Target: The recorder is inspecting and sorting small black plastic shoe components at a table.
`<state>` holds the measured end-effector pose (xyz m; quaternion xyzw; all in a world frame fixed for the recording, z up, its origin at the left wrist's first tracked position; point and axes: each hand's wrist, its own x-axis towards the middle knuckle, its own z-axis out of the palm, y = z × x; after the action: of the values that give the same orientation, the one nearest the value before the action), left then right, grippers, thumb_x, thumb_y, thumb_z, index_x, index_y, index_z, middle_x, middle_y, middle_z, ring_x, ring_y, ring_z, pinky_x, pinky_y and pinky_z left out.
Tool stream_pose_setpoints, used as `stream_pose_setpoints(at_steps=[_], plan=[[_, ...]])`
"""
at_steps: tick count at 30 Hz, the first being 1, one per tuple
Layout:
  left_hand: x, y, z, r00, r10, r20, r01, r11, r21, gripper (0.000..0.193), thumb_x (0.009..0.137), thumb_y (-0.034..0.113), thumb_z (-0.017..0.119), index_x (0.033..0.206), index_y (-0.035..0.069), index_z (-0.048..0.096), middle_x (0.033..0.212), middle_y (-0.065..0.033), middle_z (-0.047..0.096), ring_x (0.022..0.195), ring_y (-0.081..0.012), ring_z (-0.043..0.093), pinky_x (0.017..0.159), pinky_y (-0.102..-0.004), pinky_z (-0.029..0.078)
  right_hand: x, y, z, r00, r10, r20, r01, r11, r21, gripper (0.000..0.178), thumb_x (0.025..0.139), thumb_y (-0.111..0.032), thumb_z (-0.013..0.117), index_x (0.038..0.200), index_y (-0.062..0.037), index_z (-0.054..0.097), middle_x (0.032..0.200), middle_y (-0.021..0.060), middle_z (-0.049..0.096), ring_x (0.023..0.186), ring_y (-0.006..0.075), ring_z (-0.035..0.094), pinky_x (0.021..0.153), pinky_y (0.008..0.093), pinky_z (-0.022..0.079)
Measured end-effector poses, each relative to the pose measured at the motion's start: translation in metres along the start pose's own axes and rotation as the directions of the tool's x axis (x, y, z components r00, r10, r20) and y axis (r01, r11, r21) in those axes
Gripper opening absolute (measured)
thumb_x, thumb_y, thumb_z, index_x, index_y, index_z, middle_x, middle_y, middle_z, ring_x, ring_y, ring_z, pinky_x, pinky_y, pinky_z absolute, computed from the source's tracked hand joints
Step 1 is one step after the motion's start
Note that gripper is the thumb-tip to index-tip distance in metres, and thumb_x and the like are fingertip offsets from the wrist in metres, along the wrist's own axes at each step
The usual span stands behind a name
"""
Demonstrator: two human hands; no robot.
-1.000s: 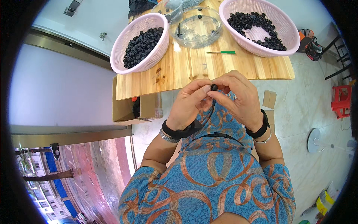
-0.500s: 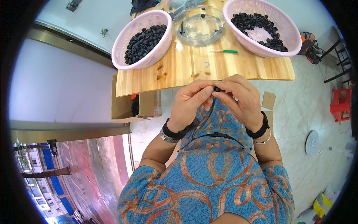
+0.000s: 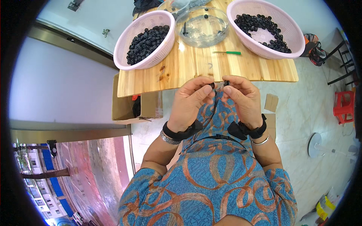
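Note:
Just off the table's front edge, my left hand (image 3: 188, 103) pinches a small black round piece (image 3: 212, 85) between thumb and forefinger. My right hand (image 3: 247, 101) grips another small black cap-like piece (image 3: 226, 83) in the same way. A narrow gap separates the two pieces, with something pale and translucent in it that is too small to make out. Fingertips partly cover both pieces. Beyond my hands, a pink basket (image 3: 120, 49) heaped with small black parts stands at the left of the table, and a second pink basket (image 3: 298, 41) with similar parts at the right.
On the wooden table (image 3: 188, 67) lies a thin green-handled tool (image 3: 233, 52). Behind it sits a clear round tray (image 3: 201, 42) with a few black bits. A cardboard box (image 3: 151, 107) stands below the left table edge. A red stool (image 3: 344, 107) is at the far right.
My hands have drawn slightly apart, the right one turning its palm more inward. Earlier both met around one black spot; now each holds a separate black piece.

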<state>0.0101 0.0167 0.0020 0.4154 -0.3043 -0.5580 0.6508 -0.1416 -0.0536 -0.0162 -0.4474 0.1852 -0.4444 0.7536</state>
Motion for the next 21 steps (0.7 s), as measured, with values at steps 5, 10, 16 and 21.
stream_pose_setpoints(at_steps=[5, 10, 16, 21], plan=[[0.002, -0.002, -0.001, 1.0, -0.025, 0.01, 0.026, 0.989, -0.147, 0.024, 0.086, 0.003, 0.055, 0.109, 0.0, 0.055, 0.099, -0.0091, 0.06, 0.082, -0.0127, 0.059, 0.073, -0.0229, 0.05, 0.001, -0.002, -0.003, 0.999, 0.04, 0.003, -0.04, 0.999, 0.026, 0.026, 0.082, -0.002, 0.059, 0.108, 0.0028, 0.057, 0.082, 0.0046, 0.061, 0.07, 0.0091, 0.057, 0.063, 0.0207, 0.048], [0.002, -0.001, 0.003, 0.999, -0.007, 0.04, 0.011, 0.993, -0.118, 0.025, 0.085, 0.002, 0.056, 0.109, -0.001, 0.054, 0.097, -0.008, 0.06, 0.083, -0.013, 0.059, 0.076, -0.0238, 0.05, 0.001, -0.002, -0.015, 0.977, 0.129, 0.17, -0.174, 0.943, 0.285, 0.025, 0.085, -0.005, 0.055, 0.109, 0.0031, 0.055, 0.085, 0.0063, 0.06, 0.069, 0.0105, 0.057, 0.064, 0.0225, 0.049], [0.002, 0.0, 0.009, 0.998, 0.053, 0.028, -0.052, 0.997, -0.061, 0.028, 0.083, 0.001, 0.059, 0.11, -0.001, 0.053, 0.095, -0.0061, 0.059, 0.084, -0.0119, 0.058, 0.076, -0.0229, 0.048, 0.003, 0.006, -0.023, 0.957, 0.07, 0.28, -0.186, 0.891, 0.415, 0.024, 0.086, -0.004, 0.052, 0.11, 0.0026, 0.053, 0.09, 0.0081, 0.059, 0.072, 0.0113, 0.057, 0.065, 0.0244, 0.05], [0.003, 0.002, 0.003, 0.998, 0.037, 0.059, -0.033, 0.997, -0.063, 0.028, 0.083, 0.0, 0.058, 0.111, -0.001, 0.052, 0.096, -0.0066, 0.058, 0.085, -0.0126, 0.058, 0.076, -0.023, 0.049, 0.002, 0.004, -0.019, 0.983, 0.044, 0.178, -0.079, 0.977, 0.196, 0.024, 0.086, -0.003, 0.053, 0.109, 0.0028, 0.054, 0.089, 0.0084, 0.059, 0.072, 0.0121, 0.057, 0.064, 0.023, 0.049]])
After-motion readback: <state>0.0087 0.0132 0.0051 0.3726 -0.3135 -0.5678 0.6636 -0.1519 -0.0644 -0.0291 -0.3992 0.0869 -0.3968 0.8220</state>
